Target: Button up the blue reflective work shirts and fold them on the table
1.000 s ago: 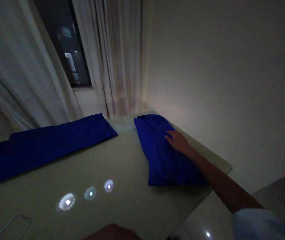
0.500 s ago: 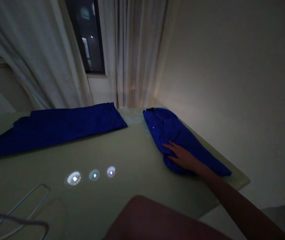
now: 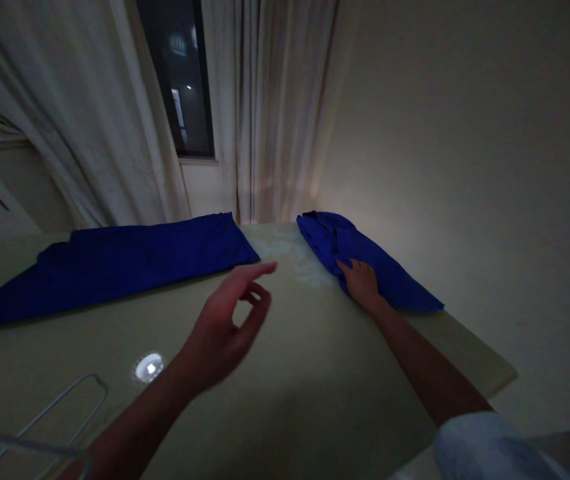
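A folded blue garment, with what looks like a collar at its far end, lies by the wall on the right of the table. My right hand is on its near left edge, fingers bent and gripping the cloth. Over the middle of the table hovers my left hand, holding nothing, its thumb and fingers curved apart. Farther back on the left, a second blue garment is spread long and flat, not touched by either hand.
The pale table has a glossy top that reflects a ceiling light. White wire hangers lie at the near left, partly behind my left forearm. Curtains and a dark window stand behind; a wall borders the right side.
My left hand has risen into view over the middle of the table. My right hand has moved away from me, pushing the right garment's near edge farther back; its fingers are now more bent.
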The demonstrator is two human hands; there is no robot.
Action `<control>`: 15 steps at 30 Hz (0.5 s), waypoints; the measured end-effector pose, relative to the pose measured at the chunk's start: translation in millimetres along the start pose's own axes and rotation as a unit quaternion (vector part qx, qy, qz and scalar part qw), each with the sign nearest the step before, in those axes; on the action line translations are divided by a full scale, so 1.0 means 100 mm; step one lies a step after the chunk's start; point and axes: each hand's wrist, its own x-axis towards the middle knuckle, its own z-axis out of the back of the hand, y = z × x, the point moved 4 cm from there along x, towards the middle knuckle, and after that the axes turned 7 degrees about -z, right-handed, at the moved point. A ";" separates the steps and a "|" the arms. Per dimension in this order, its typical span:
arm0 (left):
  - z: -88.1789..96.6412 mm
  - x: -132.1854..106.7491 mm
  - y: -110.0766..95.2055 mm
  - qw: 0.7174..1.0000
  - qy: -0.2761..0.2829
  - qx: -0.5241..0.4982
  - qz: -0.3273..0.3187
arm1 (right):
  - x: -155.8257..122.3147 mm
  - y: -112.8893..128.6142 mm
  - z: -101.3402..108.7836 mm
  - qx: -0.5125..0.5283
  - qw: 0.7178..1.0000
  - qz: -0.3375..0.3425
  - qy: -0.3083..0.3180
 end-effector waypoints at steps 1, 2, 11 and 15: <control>0.03 0.12 0.35 0.998 -0.005 0.069 0.011 | -0.06 0.03 0.01 0.000 1.000 -0.016 -0.022; 0.08 0.21 0.72 0.989 0.003 0.144 0.034 | -0.13 0.04 0.00 0.003 0.999 -0.035 -0.037; 0.76 0.15 2.43 0.845 0.119 0.466 0.234 | -0.26 -0.32 -0.39 0.026 0.998 -0.040 -0.043; 0.93 0.33 2.15 0.842 0.078 0.462 0.267 | -0.32 -0.12 -0.15 0.166 0.981 0.013 -0.101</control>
